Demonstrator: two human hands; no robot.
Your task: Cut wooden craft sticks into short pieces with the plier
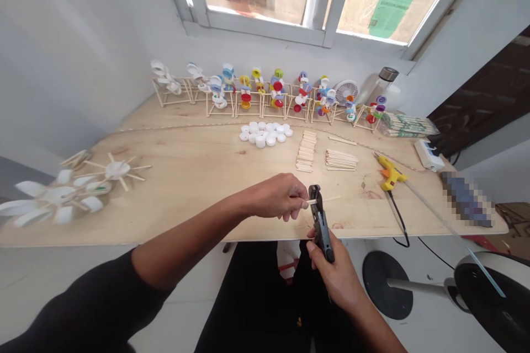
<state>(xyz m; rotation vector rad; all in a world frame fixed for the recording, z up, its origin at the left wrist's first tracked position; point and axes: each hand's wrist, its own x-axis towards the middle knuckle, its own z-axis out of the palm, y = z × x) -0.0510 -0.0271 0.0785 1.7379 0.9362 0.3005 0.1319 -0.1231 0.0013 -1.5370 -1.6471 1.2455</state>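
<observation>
Yellow glue gun (390,172) (beyond black cutters (319,220))

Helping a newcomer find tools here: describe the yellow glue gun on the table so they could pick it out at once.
On the long plywood table beneath the window, look toward the right end, past the two piles of flat wooden sticks. The yellow-and-orange hot glue gun lies there, the only bright yellow tool, trailing a black cord over the table's edge.

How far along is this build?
Done: a row of stick frames with bottle caps along the wall. In hand: the left hand holds a wooden stick in a black cutter gripped by the right hand. Remaining: loose white caps and stacked sticks.
</observation>
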